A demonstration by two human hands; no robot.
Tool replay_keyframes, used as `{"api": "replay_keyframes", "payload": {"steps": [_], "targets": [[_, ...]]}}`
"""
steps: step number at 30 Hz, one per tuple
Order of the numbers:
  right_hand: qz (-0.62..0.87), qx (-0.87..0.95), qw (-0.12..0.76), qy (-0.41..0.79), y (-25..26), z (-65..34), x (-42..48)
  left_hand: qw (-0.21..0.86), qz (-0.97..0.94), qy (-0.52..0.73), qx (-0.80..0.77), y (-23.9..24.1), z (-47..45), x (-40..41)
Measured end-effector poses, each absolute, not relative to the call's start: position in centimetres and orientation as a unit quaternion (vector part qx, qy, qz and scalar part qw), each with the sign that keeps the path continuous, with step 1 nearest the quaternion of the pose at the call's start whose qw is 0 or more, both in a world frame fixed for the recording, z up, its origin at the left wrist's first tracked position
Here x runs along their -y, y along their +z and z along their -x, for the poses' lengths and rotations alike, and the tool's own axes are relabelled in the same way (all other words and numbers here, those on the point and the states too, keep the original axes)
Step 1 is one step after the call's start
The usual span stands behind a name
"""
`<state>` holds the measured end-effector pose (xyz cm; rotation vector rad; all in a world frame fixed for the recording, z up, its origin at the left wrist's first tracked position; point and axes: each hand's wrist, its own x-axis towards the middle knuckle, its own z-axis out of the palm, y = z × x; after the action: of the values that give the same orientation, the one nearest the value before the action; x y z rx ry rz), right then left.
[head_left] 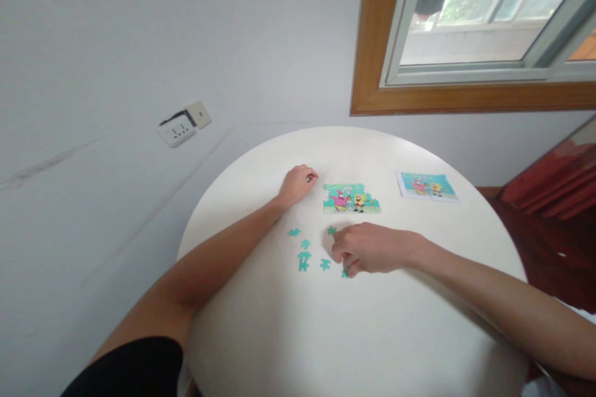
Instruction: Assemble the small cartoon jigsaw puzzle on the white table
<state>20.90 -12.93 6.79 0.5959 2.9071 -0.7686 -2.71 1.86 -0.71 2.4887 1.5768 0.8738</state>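
A partly assembled cartoon jigsaw puzzle [347, 200], with a pink starfish and a yellow sponge figure, lies flat on the round white table [279, 335]. My left hand [296, 183] rests left of it, fingers curled; whatever they hold, if anything, is hidden. Below the puzzle, my right hand [363, 248] is bent down over the tabletop with its fingers drawn together, and their contents do not show. One teal puzzle piece [331, 230] lies by its knuckles and another piece [345, 273] by its lower fingertips. Further loose pieces [304, 260] are scattered to its left.
A printed reference picture [428, 187] with the same cartoon scene lies at the table's right. Behind the table is a white wall with a power socket [177, 130]. A wood-framed window [465, 99] is at upper right, with a red curtain [559, 180] below.
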Motion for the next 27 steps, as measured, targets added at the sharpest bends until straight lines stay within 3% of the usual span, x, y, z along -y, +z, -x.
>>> {"api": "replay_keyframes", "payload": {"steps": [10, 17, 23, 27], "targets": [[-0.187, -0.957, 0.068, -0.210, 6.5, -20.5, 14.4, 0.035, -0.812, 0.281, -0.509, -0.7, 2.8, -1.9], [-0.138, -0.929, 0.041, -0.342, 6.2, -20.8, 12.7, 0.034, -0.819, 0.278, -0.501, -0.7, 2.8, -2.1], [-0.267, -0.824, -0.225, -0.447, 5.8, -23.5, 6.7, 0.028, -0.827, 0.290, -0.481, -0.6, 2.6, -1.9], [-0.353, -0.746, -0.408, -0.389, 4.5, -26.3, 2.4, 0.024, -0.851, 0.292, -0.436, -0.2, 2.0, -1.4]]}}
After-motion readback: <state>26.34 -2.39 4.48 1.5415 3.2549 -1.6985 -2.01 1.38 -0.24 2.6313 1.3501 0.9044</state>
